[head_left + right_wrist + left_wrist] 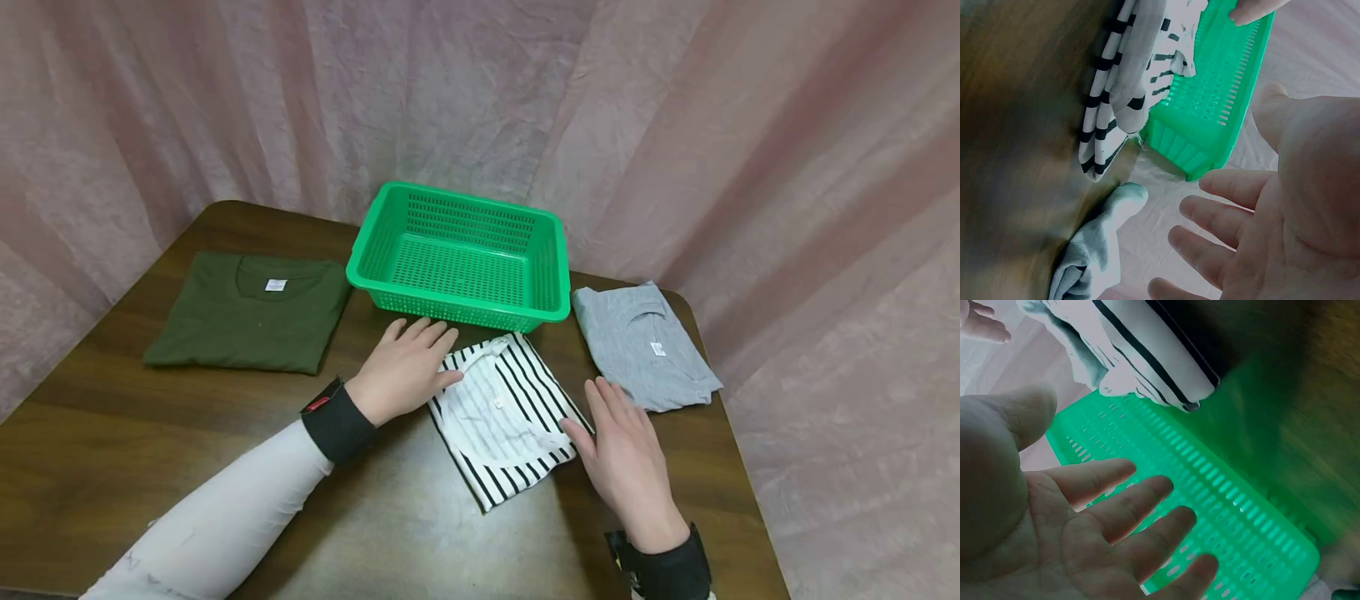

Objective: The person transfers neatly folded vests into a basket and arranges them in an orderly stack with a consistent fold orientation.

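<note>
A folded white shirt with black stripes (517, 400) lies tilted on the table between both hands, its neckline and small tag facing up. My left hand (405, 371) is spread at its upper left side, thumb over the shirt's edge. On the other side, my right hand (626, 450) has its fingers extended, with the thumb by the shirt's right corner. Neither hand grips anything. In the left wrist view the palm (1104, 544) shows bare, with the striped shirt (1147, 350) beyond. The right wrist view likewise shows a bare palm (1285, 231) beside the folded shirt (1125, 81).
A green perforated basket (457, 296) stands behind the striped shirt, with nothing inside. To the left lies a folded dark green shirt (285, 333); a folded grey shirt (637, 350) lies at the right edge of the brown table (150, 442). Pink curtains (480, 100) hang behind.
</note>
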A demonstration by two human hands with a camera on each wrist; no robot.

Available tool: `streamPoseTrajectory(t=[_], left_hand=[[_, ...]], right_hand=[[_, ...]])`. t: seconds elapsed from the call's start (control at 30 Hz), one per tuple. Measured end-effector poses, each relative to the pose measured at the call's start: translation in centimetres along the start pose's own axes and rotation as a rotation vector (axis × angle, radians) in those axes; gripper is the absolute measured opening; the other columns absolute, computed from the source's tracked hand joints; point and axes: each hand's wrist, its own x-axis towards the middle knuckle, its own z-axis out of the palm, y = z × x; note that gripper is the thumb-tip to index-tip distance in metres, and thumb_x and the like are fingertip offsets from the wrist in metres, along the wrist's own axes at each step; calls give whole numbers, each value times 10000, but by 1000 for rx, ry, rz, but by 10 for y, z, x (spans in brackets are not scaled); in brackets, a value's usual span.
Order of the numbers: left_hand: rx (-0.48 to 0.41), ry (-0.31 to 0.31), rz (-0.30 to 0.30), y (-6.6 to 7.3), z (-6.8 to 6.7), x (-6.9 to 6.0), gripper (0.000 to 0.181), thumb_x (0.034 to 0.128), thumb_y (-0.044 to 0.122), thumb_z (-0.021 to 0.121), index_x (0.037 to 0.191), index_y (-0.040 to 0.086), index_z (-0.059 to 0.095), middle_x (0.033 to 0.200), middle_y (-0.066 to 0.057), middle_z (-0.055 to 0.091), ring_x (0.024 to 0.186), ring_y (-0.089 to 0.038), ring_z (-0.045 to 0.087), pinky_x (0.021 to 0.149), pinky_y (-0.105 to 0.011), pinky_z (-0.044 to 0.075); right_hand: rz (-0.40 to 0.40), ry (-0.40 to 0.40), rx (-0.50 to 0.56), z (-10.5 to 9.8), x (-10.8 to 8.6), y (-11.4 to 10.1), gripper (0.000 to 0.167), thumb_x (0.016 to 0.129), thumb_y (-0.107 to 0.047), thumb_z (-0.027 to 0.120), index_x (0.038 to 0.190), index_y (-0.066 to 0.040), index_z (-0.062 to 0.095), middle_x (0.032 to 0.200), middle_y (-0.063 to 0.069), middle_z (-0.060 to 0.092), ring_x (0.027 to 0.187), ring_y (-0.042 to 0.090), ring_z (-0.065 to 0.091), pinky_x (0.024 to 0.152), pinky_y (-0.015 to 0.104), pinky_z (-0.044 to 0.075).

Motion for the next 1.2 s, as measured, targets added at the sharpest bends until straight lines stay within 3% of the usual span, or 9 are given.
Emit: streamPoseTrajectory(t=[0.37,0.57,0.83,1.03,1.2], left_hand=[[-47,-80,-12,4,8,21,679,1101,432,701,1547,-63,574,1439,-246,673,1307,-415,644,1096,-524,526],[-71,-137,-22,2,11,27,576,1113,390,690,1479,-52,641,1339,-235,700,1193,-383,665,1013,-496,565],[-105,-162,-49,2,13,35,421,1117,351,685,1283,-30,754,1157,-186,712,1016,-321,644,891,-466,562],[-110,-168,-66,1,14,41,378,1118,319,682,1219,-35,769,1115,-185,718,998,-324,659,871,-469,564],[-110,-173,-71,3,13,42,379,1120,321,680,1216,-36,765,1113,-187,727,1002,-325,678,864,-474,576]], right_hand=[[44,4,-15,-4,-17,0,660,1102,-442,694,1569,9,575,1554,252,586,1440,491,536,1110,659,469],[92,-13,-27,-3,-24,3,667,1083,-493,709,1545,-22,616,1489,218,644,1355,455,609,965,644,556],[153,-25,-45,2,-30,4,638,1052,-479,763,1496,-33,660,1392,205,679,1252,433,662,833,640,588],[175,13,-41,7,-31,2,482,1019,-468,811,1239,-42,765,1090,137,729,882,338,741,637,520,572],[214,-56,-26,8,-30,3,336,1036,-492,778,993,-160,796,878,-1,690,678,159,639,571,406,506]])
